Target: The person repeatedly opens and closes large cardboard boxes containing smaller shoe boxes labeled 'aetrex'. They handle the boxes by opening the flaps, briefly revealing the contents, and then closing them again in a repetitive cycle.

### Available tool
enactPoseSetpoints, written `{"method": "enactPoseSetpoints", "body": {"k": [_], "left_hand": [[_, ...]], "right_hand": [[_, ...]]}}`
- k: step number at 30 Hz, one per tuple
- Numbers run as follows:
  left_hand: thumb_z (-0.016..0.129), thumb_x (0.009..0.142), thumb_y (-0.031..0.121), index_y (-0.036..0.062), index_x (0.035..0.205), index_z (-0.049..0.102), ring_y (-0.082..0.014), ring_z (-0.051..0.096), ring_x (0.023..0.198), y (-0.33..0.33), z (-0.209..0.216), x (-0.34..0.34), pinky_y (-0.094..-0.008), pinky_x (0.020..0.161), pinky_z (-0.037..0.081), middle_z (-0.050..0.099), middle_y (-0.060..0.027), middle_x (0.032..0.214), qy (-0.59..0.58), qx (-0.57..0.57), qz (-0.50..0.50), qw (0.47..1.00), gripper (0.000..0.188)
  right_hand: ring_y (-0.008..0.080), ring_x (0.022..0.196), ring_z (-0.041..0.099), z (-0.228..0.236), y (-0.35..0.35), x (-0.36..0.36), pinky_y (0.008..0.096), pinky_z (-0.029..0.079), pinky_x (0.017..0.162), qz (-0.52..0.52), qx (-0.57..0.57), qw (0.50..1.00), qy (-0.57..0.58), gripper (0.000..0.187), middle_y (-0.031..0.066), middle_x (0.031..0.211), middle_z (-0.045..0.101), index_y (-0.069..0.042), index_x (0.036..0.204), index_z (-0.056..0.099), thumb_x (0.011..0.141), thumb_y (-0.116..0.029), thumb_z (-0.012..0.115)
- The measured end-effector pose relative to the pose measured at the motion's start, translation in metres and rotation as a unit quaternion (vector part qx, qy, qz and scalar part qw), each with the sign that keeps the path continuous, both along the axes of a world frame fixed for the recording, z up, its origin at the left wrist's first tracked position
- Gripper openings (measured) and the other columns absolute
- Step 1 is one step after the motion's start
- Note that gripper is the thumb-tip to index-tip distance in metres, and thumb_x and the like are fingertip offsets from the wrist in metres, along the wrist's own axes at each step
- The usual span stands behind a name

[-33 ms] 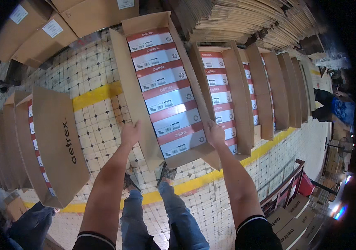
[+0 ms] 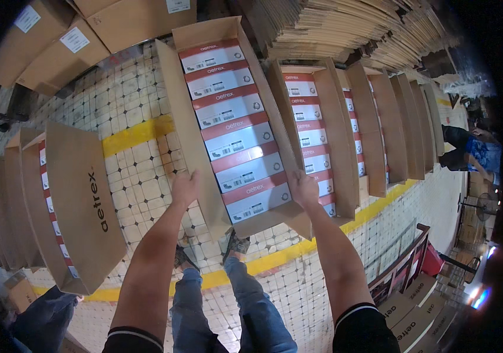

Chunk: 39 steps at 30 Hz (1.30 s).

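In front of me stands a long open cardboard carton [image 2: 188, 117] with its side flaps raised. A single row of red-and-white shoe boxes [image 2: 241, 146] fills it, label ends facing up. My left hand [image 2: 185, 188] is closed on the edge of the left flap, near the carton's close end. On the opposite side, my right hand [image 2: 305, 189] grips the right flap's edge at about the same height, its fingertips partly hidden. Just right of it is a second open carton [image 2: 337, 141] with similar boxes inside.
More open cartons [image 2: 391, 129] line up toward the right. At left stands another row of cartons [image 2: 80, 206], with a person's leg [image 2: 42, 320] below. Flattened cardboard [image 2: 345, 29] is stacked at the back. A person in blue [image 2: 484, 156] is at far right. Yellow tape [image 2: 281, 257] crosses the tiled floor.
At far right, the person in blue has shifted, and an arm now shows more plainly. My hands and the carton look almost unmoved.
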<state>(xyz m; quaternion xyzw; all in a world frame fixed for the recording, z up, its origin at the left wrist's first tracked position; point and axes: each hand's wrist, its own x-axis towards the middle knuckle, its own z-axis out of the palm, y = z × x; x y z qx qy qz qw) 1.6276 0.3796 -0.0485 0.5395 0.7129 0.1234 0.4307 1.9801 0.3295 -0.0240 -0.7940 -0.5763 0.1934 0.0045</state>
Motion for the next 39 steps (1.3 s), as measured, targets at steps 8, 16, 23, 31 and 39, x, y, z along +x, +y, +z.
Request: {"method": "enactPoseSetpoints", "body": {"k": [8,16,23,31,39], "left_hand": [[0.046,0.093,0.036,-0.0058,0.086,0.064,-0.0471,0.062,0.081,0.004,0.042,-0.106,-0.0519,0.079,0.049,0.064,-0.0290,0.081,0.081,0.088,-0.101,0.988,0.046],[0.048,0.093,0.033,0.0004,0.094,0.064,-0.0451,0.063,0.085,-0.119,0.046,-0.215,-0.0531,0.080,0.049,0.065,-0.0263,0.084,0.141,-0.006,0.034,0.989,0.036],[0.053,0.094,0.028,0.0064,0.119,0.057,-0.0275,0.064,0.099,-0.249,0.025,-0.223,-0.0379,0.085,0.049,0.067,-0.0163,0.105,-0.080,-0.025,0.203,0.976,0.034],[0.062,0.088,0.004,0.0042,0.142,0.037,-0.0271,0.063,0.106,-0.353,0.027,-0.148,-0.0394,0.084,0.052,0.064,-0.0155,0.114,-0.230,-0.021,0.281,0.931,0.059],[0.062,0.091,0.018,0.0067,0.142,0.041,-0.0433,0.063,0.094,-0.330,0.048,-0.183,-0.0449,0.079,0.052,0.064,-0.0273,0.101,-0.031,-0.007,0.155,0.987,0.056]], "right_hand": [[0.0449,0.072,0.065,0.014,-0.049,-0.090,0.0541,0.052,0.066,0.014,0.075,0.997,0.028,0.029,0.0276,0.075,0.065,-0.001,0.089,0.064,0.092,-0.028,0.056],[0.0394,0.080,0.066,-0.005,-0.144,-0.250,0.0460,0.053,0.070,0.026,0.039,0.989,0.138,0.026,0.0214,0.091,0.068,0.000,0.108,0.065,0.091,-0.019,0.059],[0.0404,0.100,0.062,0.002,-0.186,-0.261,0.0465,0.049,0.087,-0.036,-0.039,0.985,0.166,0.042,0.0233,0.109,0.065,-0.005,0.126,0.058,0.093,-0.031,0.056],[0.0368,0.079,0.068,-0.008,-0.206,-0.247,0.0457,0.053,0.073,-0.059,-0.179,0.969,0.162,0.046,0.0235,0.084,0.067,-0.003,0.120,0.060,0.097,-0.040,0.047],[0.0274,0.060,0.069,0.044,-0.157,-0.253,0.0378,0.056,0.064,-0.012,-0.232,0.948,0.217,0.049,0.0171,0.064,0.066,0.005,0.096,0.064,0.098,-0.040,0.046]]}}
